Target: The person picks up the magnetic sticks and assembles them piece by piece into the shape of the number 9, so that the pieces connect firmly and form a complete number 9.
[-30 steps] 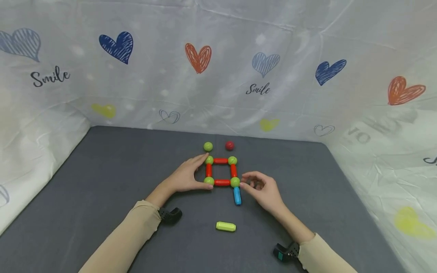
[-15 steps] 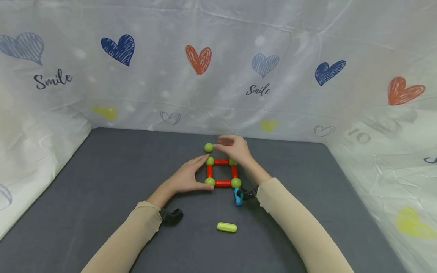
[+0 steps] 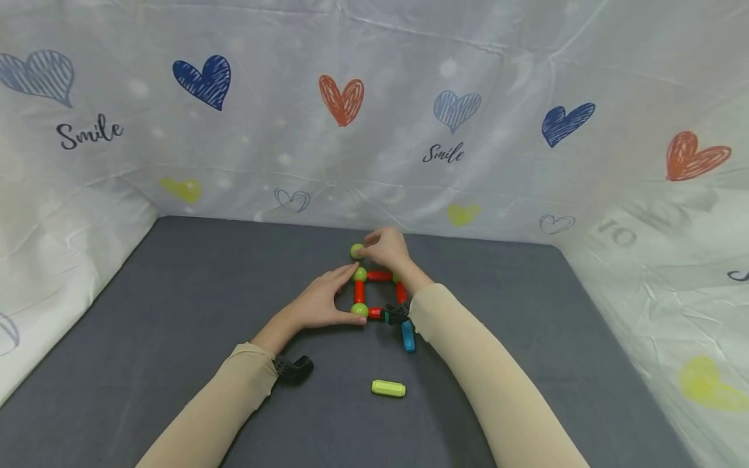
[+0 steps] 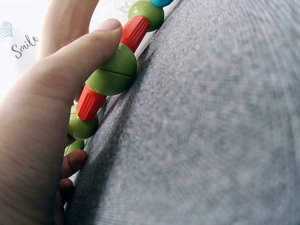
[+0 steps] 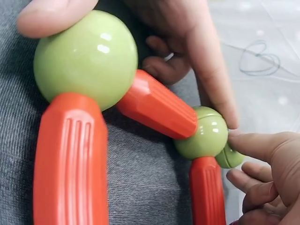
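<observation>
A square frame of red rods [image 3: 380,276] with green corner balls [image 3: 359,311] lies on the dark cloth. My left hand [image 3: 318,300] holds its left side, thumb against the near corner ball and a fingertip at the far one. Beyond the frame, my right hand [image 3: 387,250] has its thumb and fingers about a loose green ball [image 3: 355,249], which the right wrist view shows partly covered. A blue rod [image 3: 408,337] points toward me from the near right corner, where the corner ball is hidden by my right wrist. The red ball is hidden behind my right hand.
A yellow-green rod [image 3: 388,389] lies alone on the cloth [image 3: 263,416] nearer to me. A white sheet [image 3: 374,182] printed with hearts hangs along the back edge and sides. Black wrist straps [image 3: 294,370] sit at both cuffs.
My right hand has gone from beside the near right corner to the far side, over the red ball, then left to the loose green ball. My left hand has stayed in place.
</observation>
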The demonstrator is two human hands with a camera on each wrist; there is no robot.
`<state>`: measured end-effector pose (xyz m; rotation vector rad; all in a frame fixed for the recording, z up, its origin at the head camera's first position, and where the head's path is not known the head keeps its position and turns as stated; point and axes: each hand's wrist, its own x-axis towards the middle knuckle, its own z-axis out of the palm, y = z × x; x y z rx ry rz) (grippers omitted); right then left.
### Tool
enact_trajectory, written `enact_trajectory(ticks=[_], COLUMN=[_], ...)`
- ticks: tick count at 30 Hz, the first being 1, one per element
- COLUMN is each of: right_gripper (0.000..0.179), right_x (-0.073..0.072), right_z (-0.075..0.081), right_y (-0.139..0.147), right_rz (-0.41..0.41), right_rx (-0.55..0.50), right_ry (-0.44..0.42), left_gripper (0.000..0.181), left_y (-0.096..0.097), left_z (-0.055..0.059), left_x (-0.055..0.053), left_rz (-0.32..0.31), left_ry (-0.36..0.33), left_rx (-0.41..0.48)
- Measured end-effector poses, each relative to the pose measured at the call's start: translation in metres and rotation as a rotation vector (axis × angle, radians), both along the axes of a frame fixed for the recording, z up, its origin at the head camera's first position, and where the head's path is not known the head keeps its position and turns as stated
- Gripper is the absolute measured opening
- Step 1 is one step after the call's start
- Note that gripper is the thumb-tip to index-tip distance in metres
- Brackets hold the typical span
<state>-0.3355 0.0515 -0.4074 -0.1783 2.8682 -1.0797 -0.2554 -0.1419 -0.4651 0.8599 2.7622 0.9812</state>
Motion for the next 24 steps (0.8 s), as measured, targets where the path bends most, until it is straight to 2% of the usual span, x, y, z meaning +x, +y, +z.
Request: enact_trajectory(ticks=[8, 12, 15, 19, 22, 24], right_gripper=[0.043, 0.045, 0.046, 0.043, 0.038, 0.036], right_x=[0.000, 0.001, 0.009, 0.036, 0.067, 0.090], right_z=[-0.001, 0.000, 0.005, 0.019, 0.024, 0.022], right_y=[-0.002, 0.001, 0.007, 0.028, 0.051, 0.067], right_rz=[0.045, 0.067, 0.104, 0.183, 0.239, 0.266], right_rx=[0.010, -0.021, -0.076, -0.122, -0.161, -0.214], right_ry=[-0.015, 0.008, 0.034, 0.090, 0.132, 0.133], left_gripper=[0.116, 0.116, 0.116, 0.116, 0.117, 0.117], left_y=[-0.001, -0.001, -0.003, -0.002, -0.001, 0.000], left_z=[-0.001, -0.001, -0.001, -0.002, -0.003, -0.003], left_x=[-0.001, -0.001, 0.000, -0.001, -0.002, -0.002], left_rz=[-0.002, -0.006, 0.001, 0.007, 0.006, 0.010], left_ry=[-0.002, 0.003, 0.006, 0.006, 0.004, 0.001], left_rx=[0.002, 0.006, 0.004, 0.004, 0.009, 0.008])
